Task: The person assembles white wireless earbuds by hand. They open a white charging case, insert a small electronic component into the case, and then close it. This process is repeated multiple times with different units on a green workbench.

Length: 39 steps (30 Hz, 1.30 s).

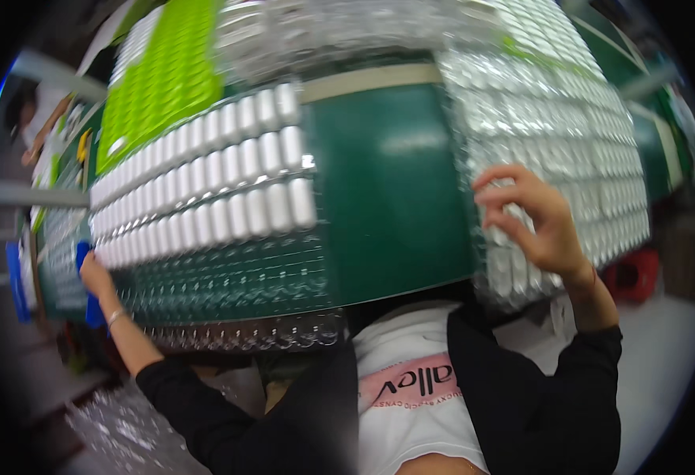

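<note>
In front of me on the left lies a clear plastic blister tray (228,277), with rows of white cylindrical pieces (205,222) in its far part and bare pockets along its near part. My left hand (95,273) is at the tray's left end, fingers closed against a blue object (83,252); what it grips, if anything, is hidden. Over on the right, my right hand (537,222) hovers by the left edge of a stack of clear trays (569,158) holding whitish pieces. Its fingers are curved and apart, with nothing visible between them.
A bright green tray (165,79) lies beyond the white pieces. Clear plastic trays (347,32) are heaped at the far middle. Between the trays shows the green tabletop (395,190). A red object (634,273) sits low at the right. Another person's arm (46,131) appears far left.
</note>
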Each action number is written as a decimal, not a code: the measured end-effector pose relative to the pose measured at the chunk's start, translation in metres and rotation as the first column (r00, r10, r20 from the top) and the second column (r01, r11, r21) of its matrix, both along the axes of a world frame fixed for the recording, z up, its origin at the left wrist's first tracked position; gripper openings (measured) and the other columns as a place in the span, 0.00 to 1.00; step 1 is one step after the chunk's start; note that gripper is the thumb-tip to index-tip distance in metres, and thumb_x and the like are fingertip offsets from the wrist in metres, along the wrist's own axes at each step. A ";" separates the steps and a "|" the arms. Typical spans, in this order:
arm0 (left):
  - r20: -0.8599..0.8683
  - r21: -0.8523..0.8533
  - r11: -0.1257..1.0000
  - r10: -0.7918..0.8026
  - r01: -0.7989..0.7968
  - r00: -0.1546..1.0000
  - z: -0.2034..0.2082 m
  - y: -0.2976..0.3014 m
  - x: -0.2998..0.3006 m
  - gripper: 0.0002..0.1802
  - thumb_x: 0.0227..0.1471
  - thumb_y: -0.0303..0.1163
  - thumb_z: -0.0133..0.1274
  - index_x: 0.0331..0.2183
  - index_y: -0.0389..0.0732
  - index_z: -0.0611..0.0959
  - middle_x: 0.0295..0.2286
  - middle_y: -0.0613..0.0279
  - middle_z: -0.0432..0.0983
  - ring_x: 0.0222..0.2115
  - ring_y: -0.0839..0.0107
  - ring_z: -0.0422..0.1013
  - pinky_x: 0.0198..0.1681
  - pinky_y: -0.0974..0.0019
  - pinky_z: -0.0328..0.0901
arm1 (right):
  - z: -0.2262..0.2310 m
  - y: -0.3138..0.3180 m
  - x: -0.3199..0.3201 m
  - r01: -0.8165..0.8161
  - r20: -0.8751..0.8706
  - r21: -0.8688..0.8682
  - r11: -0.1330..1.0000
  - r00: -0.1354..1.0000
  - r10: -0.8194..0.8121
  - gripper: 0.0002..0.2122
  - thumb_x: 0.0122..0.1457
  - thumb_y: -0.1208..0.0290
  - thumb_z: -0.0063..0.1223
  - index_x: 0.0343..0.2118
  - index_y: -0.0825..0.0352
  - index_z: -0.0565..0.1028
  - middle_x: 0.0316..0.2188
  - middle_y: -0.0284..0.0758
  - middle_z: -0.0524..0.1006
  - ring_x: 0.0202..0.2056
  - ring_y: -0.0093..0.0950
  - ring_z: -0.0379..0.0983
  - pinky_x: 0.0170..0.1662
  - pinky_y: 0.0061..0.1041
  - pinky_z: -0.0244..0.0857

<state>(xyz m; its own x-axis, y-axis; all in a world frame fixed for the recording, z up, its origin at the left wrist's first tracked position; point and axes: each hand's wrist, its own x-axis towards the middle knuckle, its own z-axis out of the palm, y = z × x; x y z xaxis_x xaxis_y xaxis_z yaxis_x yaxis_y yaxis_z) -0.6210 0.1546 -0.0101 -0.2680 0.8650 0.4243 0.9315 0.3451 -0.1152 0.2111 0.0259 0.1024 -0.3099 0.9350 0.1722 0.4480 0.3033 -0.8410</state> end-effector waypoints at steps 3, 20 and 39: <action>-0.044 -0.054 0.998 0.030 -0.032 0.999 0.003 0.001 -0.035 0.17 0.54 0.28 0.46 0.44 0.40 0.82 0.41 0.46 0.79 0.41 0.47 0.75 0.44 0.50 0.69 | 0.010 -0.011 0.033 0.330 -0.258 -0.178 0.927 0.893 -0.368 0.08 0.61 0.77 0.53 0.42 0.70 0.78 0.39 0.33 0.78 0.30 0.18 0.73 0.36 0.17 0.66; 0.429 0.544 0.732 -0.662 0.410 0.614 0.078 -0.169 0.439 0.20 0.58 0.22 0.52 0.51 0.25 0.71 0.44 0.41 0.75 0.46 0.55 0.73 0.51 0.57 0.69 | -0.008 -0.126 0.055 0.557 0.678 0.225 0.800 0.500 -0.539 0.06 0.52 0.71 0.61 0.28 0.66 0.75 0.25 0.35 0.71 0.27 0.36 0.71 0.31 0.33 0.65; 0.651 0.393 0.797 0.111 0.458 -0.751 0.062 -0.183 0.623 0.27 0.56 0.22 0.55 0.55 0.29 0.66 0.46 0.41 0.74 0.46 0.57 0.75 0.51 0.59 0.70 | -0.015 -0.062 0.007 0.073 -0.431 -0.443 0.894 0.857 -0.284 0.06 0.61 0.78 0.55 0.39 0.70 0.73 0.47 0.37 0.73 0.44 0.23 0.73 0.49 0.21 0.66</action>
<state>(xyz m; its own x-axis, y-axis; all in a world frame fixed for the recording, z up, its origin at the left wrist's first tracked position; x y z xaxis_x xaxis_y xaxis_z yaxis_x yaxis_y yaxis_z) 0.0021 -0.0285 0.0520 0.3959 0.9116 -0.1105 -0.4864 0.3102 0.8168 0.2176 -0.0357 0.0873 -0.1089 0.9834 -0.1453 -0.0235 -0.1487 -0.9886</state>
